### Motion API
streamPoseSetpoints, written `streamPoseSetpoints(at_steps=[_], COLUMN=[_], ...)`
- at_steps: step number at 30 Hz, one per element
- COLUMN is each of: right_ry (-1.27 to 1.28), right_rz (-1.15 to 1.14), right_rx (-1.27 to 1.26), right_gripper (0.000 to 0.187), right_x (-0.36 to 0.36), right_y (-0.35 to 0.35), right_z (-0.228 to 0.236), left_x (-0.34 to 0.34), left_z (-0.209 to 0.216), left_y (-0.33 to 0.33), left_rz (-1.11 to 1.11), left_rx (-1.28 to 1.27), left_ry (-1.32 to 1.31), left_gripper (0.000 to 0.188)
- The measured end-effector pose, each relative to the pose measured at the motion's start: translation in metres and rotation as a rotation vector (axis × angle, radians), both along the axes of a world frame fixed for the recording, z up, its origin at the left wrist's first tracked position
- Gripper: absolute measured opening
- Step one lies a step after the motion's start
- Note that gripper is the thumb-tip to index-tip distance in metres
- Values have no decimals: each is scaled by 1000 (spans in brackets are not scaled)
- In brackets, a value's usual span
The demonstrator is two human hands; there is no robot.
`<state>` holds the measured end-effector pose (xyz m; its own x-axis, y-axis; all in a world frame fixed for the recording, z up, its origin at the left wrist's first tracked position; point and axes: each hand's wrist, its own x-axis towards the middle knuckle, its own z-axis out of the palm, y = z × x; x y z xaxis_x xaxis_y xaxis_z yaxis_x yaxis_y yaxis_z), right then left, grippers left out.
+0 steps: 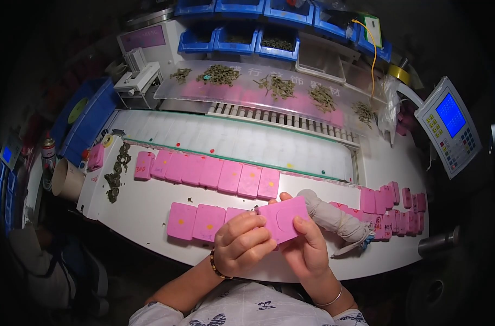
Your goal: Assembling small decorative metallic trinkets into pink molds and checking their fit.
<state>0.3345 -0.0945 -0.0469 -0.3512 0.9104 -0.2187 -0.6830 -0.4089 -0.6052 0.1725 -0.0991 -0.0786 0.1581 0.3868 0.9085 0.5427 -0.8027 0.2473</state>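
Pink, flat rectangular block [286, 218], gripped at opposite edges by bare left hand [243, 243] and bare right hand [308, 250], on the near side of the long green-edged white belt [231, 144]. Best kept steady under light thumb pressure, without covering the curved outline [278, 218] or bending the edges.

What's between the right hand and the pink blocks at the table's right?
In the head view, a pale bundle lies between the right hand and those blocks.
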Motion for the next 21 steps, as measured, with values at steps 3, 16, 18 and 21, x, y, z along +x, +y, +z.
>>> streamPoseSetpoints(at_steps=[3,16,18,21], right_ry=[18,-44,-142,-278], right_rz=[12,-43,-48,-58], right_rx=[-18,340,338,307], right_gripper=[58,71,65,44], right_x=[2,1,4,6], right_y=[-1,0,5,8], right_z=[0,3,-3,-3], left_x=[0,3,6,-3], left_z=[3,5,9,17], left_y=[0,4,4,5], left_rz=[1,-206,-342,-534], left_rx=[0,-541,-733,-1032], left_ry=[10,-422,-672,-933], left_gripper=[17,42,40,35])
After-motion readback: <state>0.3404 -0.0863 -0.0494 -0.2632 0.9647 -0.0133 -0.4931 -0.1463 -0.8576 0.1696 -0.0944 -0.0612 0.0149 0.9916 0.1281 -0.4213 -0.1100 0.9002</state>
